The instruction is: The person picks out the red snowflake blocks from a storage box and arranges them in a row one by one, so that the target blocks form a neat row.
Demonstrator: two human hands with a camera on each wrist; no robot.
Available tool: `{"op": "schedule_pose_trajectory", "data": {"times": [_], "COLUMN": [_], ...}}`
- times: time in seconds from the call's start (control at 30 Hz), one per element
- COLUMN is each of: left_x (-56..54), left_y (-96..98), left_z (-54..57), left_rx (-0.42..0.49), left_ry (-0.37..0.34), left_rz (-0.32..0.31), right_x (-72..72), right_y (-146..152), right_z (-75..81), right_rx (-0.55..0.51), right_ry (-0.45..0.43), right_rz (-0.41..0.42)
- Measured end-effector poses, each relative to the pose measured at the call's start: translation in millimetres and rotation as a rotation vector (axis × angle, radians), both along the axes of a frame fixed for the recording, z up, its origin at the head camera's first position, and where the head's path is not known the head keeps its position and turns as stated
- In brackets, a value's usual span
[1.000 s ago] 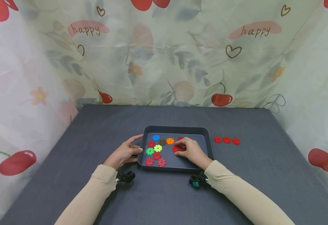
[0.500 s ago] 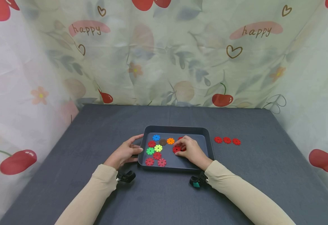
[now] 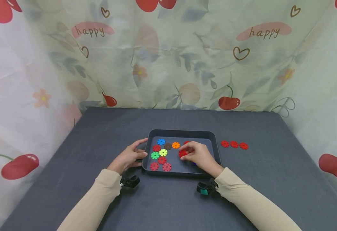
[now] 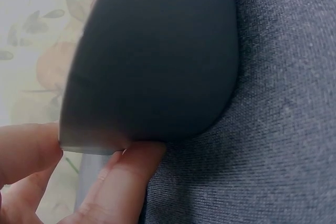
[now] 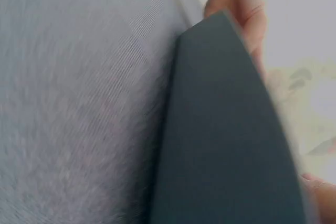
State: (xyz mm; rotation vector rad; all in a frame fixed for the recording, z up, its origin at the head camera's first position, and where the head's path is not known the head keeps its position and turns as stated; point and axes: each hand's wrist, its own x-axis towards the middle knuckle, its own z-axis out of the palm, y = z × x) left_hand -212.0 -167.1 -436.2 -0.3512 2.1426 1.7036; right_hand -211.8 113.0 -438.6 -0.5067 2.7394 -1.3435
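My left hand [image 3: 128, 156] rests at the left side of a dark baking tray [image 3: 174, 173], fingers spread. In the left wrist view, its fingertips touch the tray wall [image 4: 157, 61] at rim and base. Over the tray's right half, my right hand [image 3: 200, 157] pinches a red notched disc [image 3: 183, 153] between thumb and fingers. Another red disc [image 3: 186, 142] shows partly behind that hand, and a sliver of a purple-blue disc [image 3: 194, 163] shows below it. In the right wrist view the tray wall [image 5: 220, 129] hides most of the work.
In the tray's left half lie a blue disc [image 3: 161, 141], a brown one, an orange disc [image 3: 176, 145], a yellow disc [image 3: 163, 152], a green disc [image 3: 155, 155] and several red ones. Three red discs [image 3: 234, 144] form a row on the table right of the tray. A printed curtain stands behind.
My right hand and wrist have shifted slightly right, toward the tray's right side, with the red disc at the fingertips. The left hand stays at the tray's side.
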Motion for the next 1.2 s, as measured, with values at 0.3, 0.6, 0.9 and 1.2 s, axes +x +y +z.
{"op": "schedule_pose_trajectory", "data": {"times": [0.3,0.6,0.9,1.2], "left_x": [0.7,0.1,-1.5,-1.9], "left_y": [0.2,-1.0,0.5,1.1], "left_z": [1.3,0.7,0.1,-1.0], "left_rx": [0.012,0.006,-0.008,-0.011], "left_ry": [0.001,-0.003,-0.006,-0.010], "left_rz": [-0.004,-0.003,-0.001,-0.002], "right_x": [8.9,6.5,-2.8,-18.4], "right_y": [25.3,68.7,125.1,182.7], "right_z": [27.0,63.6,80.5,69.1], "right_rx": [-0.068,-0.097,0.010,0.169], "right_ry": [0.030,0.066,0.136,0.138], "right_rz": [-0.049,-0.160,-0.304,-0.325]}}
